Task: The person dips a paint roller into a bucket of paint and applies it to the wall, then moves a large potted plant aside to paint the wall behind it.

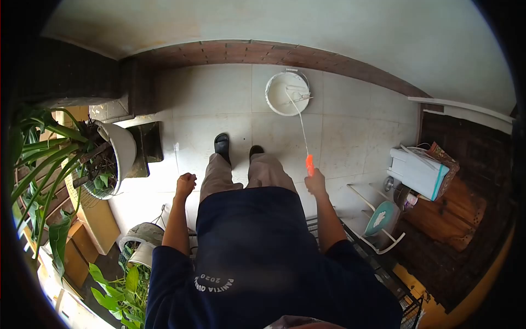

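My right hand (315, 183) is wrapped round the orange handle (310, 164) of what looks like a paint roller. Its thin, pale rod (303, 129) runs forward from the handle into a white bucket (267, 100) on the floor by the wall. White paint coats the bucket's inside, and the rod's far end lies in there among white shapes that I cannot make out fully. My left hand (187, 185) hangs beside my left leg with its fingers curled in, and nothing shows in it.
A potted plant (125, 153) stands at the left, with a smaller pot (143, 241) below it. A small chair (382, 219) and a white box (413, 172) are at the right, near a dark wooden door (452, 208). Brick trim (235, 52) edges the wall ahead.
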The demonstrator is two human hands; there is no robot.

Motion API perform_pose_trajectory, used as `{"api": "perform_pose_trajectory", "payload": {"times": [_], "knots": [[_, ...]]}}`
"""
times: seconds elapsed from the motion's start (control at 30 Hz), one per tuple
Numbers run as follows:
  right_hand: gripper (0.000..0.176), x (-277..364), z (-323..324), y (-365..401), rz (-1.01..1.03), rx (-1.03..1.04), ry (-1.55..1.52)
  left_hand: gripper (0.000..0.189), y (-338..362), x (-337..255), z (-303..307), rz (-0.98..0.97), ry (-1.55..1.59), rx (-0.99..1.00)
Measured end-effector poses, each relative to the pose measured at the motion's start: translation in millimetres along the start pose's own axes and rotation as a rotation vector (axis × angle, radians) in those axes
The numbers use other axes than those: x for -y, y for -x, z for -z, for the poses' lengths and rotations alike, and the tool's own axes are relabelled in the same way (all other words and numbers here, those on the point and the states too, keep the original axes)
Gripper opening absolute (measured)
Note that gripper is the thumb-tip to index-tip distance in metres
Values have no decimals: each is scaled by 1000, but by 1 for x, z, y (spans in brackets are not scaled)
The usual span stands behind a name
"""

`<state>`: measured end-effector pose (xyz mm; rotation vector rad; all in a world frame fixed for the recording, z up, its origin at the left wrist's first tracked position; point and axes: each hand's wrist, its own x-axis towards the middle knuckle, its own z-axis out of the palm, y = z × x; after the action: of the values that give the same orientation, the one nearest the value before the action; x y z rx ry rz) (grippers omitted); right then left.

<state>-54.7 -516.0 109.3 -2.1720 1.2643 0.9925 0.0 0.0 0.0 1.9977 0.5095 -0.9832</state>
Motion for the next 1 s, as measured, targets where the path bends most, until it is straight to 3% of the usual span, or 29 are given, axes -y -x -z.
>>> {"api": "perform_pose_trajectory", "payload": {"times": [0.07, 0.1, 0.2, 0.37, 0.53, 0.67, 0.8, 1.0], "knots": [[31, -11, 13, -16, 172, -149, 218, 30, 10, 2, -13, 17, 47, 19], [31, 38, -7, -63, 243, -99, 172, 30, -1, -21, 26, 17, 4, -95], [33, 35, 50, -105, 234, -78, 334, 31, 32, -48, -34, 44, 99, -116], [34, 88, 97, -174, 274, 17, 521, 32, 102, -65, -113, 182, 239, -170], [35, 128, 107, -250, 298, 100, 654, 32, 166, -72, -195, 241, 28, -336], [36, 158, 108, -283, 289, 96, 717, 32, 188, -80, -218, 318, 105, -367], [36, 171, 105, -302, 313, 98, 696, 32, 199, -119, -220, 406, 150, -271], [36, 181, 111, -314, 272, 136, 696, 33, 206, -125, -233, 371, 108, -359]]}}
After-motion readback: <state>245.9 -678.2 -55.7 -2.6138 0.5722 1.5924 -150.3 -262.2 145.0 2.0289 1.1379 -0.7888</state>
